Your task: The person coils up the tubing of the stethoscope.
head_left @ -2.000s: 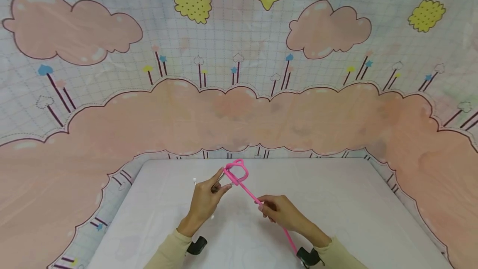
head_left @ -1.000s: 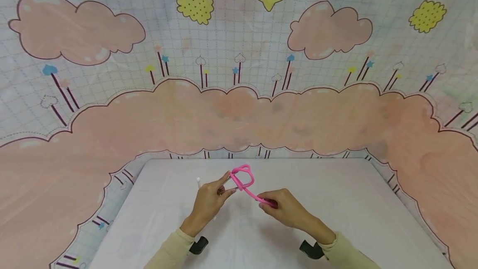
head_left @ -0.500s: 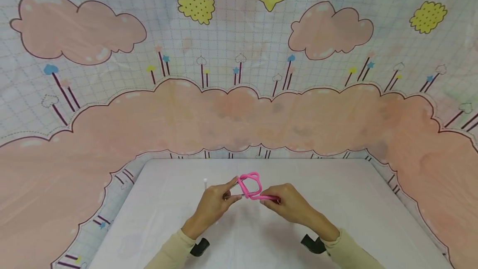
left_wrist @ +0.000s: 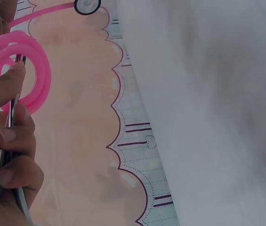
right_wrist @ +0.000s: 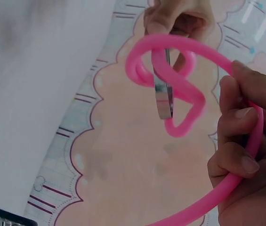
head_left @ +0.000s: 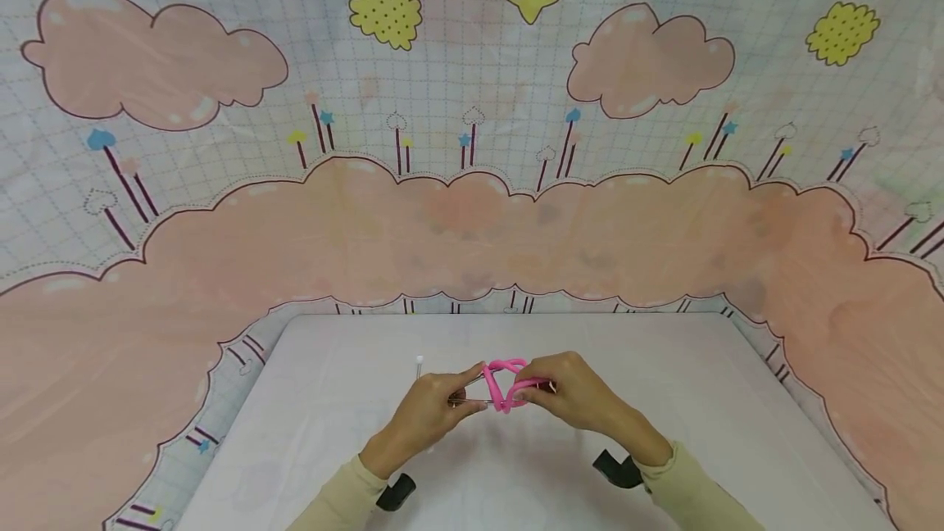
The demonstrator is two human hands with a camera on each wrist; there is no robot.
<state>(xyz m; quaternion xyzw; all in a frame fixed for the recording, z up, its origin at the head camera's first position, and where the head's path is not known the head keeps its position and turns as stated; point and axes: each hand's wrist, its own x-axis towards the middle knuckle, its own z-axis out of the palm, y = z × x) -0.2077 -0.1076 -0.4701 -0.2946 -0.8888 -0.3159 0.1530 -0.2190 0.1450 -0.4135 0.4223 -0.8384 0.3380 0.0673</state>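
A stethoscope with pink tubing (head_left: 489, 382) is held up over the table between both hands. My left hand (head_left: 422, 416) grips its metal ear tubes, one white ear tip (head_left: 419, 360) sticking up behind the hand. Several turns of the tubing loop around the metal part (right_wrist: 164, 104), seen in the right wrist view. Close beside these coils, my right hand (head_left: 578, 400) pinches the trailing length of tubing, which runs through its curled fingers. The round chest piece (left_wrist: 87, 4) shows at the top of the left wrist view, at the tubing's end.
The white table (head_left: 701, 400) spreads beneath the hands, its far edge meeting a cloth backdrop (head_left: 472, 236) printed with clouds and stars. Black wrist cameras (head_left: 396, 492) sit under both forearms.
My right hand has moved up and toward the left hand, bringing the tubing from a slanted line to beside the coils. My left hand has shifted right and slightly lower with the stethoscope.
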